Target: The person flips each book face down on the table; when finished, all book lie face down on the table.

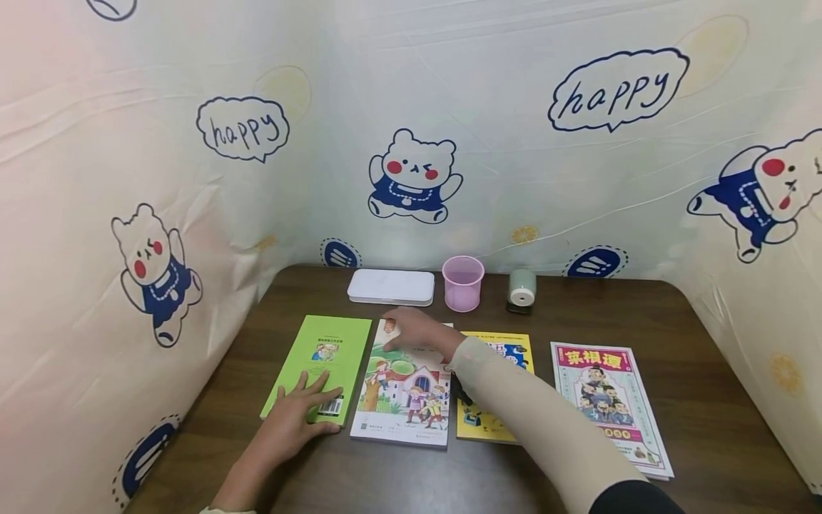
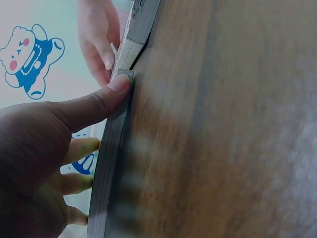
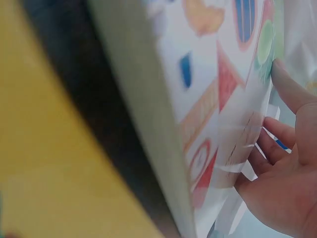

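A green book (image 1: 342, 335) lies at the left of the row, a small picture and a barcode on its cover. My left hand (image 1: 297, 414) rests on its lower half with fingers spread; in the left wrist view the thumb (image 2: 111, 91) touches the book's edge. Beside it is a white book (image 1: 401, 407) with drawn children and a house. Over its upper part reaches my right hand (image 1: 420, 334). The right wrist view shows this hand's fingers (image 3: 270, 148) extended against the illustrated cover, without curling round the book.
Right of the white book lies a yellow book (image 1: 491, 428), partly hidden by my right forearm. Farther right is a pink-and-white book (image 1: 606, 400). Along the back stand a white case (image 1: 392, 285), a pink cup (image 1: 462, 285) and a small green pencil sharpener (image 1: 522, 285). Printed cloth surrounds the table.
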Motion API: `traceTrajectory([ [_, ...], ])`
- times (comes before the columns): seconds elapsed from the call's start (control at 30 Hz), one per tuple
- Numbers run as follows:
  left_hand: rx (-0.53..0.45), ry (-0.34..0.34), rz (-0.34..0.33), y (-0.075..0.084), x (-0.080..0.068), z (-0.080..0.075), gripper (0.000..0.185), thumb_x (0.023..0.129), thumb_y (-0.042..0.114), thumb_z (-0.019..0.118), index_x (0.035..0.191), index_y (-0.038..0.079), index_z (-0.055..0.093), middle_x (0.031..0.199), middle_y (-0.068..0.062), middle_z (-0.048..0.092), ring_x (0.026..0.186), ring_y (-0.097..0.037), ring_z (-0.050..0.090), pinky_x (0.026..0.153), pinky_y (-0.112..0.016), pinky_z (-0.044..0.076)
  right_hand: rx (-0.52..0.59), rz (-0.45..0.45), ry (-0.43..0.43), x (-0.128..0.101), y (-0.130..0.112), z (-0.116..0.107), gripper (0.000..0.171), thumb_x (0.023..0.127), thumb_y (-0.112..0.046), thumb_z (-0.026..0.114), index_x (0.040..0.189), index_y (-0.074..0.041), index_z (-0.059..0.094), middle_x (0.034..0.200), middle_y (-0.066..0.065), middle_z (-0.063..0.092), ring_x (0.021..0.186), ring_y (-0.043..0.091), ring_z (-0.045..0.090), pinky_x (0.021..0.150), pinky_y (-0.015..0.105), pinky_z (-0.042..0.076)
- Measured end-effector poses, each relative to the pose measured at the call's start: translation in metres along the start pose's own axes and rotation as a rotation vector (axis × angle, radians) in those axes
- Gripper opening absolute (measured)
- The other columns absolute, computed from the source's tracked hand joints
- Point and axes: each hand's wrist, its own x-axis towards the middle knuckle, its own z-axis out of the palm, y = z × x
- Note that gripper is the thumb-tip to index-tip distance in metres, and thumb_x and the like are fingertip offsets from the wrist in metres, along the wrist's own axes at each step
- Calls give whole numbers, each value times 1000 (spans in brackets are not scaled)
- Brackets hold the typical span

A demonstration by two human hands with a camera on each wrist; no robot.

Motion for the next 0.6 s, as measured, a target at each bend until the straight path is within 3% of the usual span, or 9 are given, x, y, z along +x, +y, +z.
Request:
traceTrajectory([
  [0.2,-2,8,10,0,-1,0,65,76,44,88,136,27,70,157,-13,48,146,-56,30,105,-88,13,40,23,2,-13,10,-9,71,90,-37,82,150,-11,53,144,6,59,124,21,57,111,39,44],
  [0.43,-10,5,13,2,-2,0,65,76,44,88,136,27,70,157,-14,47,146,-56,29,105,-88,13,11,105,-4,-27,30,-14,75,90,-41,80,154,-16,49,155,6,51,141,23,47,116,43,41],
  [0.6,-10,1,1,3,-3,-1,65,76,45,87,136,27,70,158,-13,47,146,-56,29,106,-87,13,20,114,-1,-39,39,-20,75,90,-40,81,153,-16,50,157,9,49,144,27,45,118,46,40],
])
